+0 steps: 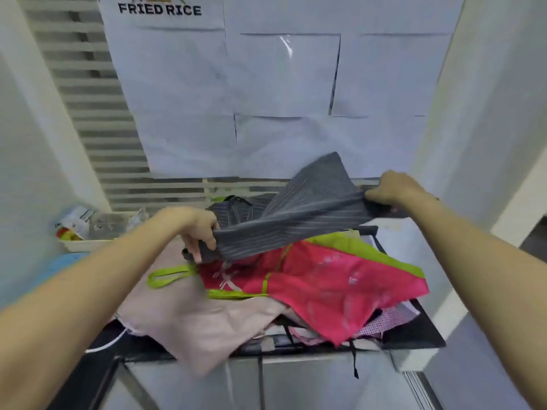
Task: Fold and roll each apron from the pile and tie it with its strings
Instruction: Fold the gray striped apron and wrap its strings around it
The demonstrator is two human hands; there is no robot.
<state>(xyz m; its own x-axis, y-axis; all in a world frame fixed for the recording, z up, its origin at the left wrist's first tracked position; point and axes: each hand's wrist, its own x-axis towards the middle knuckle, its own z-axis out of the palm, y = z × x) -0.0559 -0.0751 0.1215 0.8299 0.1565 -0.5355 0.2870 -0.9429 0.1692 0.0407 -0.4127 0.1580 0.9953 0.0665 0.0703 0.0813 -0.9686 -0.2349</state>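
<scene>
you hold the grey striped apron [299, 214] stretched between both hands above the pile [296, 291] on the table [414, 338]. the stretch is likely there to separate this one apron from the others and to pull it flat before the first fold. one corner of it stands up at the far side, so the cloth is not yet flat.

your left hand [198, 232] is at the near left end of the apron, fingers curled down and pinching the bunched edge. your right hand [390, 187] is at the far right end, higher than the left, fingers closed around the gathered cloth there. both forearms reach forward and are well apart, which keeps the fabric taut along a diagonal.

under the held apron lies the pink apron [334, 282] with green trim, and a pale pink cloth [207, 321] hangs over the near edge of the table. dark strings [353, 359] hang from the pile at the near side. a white tray [88, 242] with small items sits at the far left.

judgement: the task is at an early step; no rolled or tied apron is visible.
</scene>
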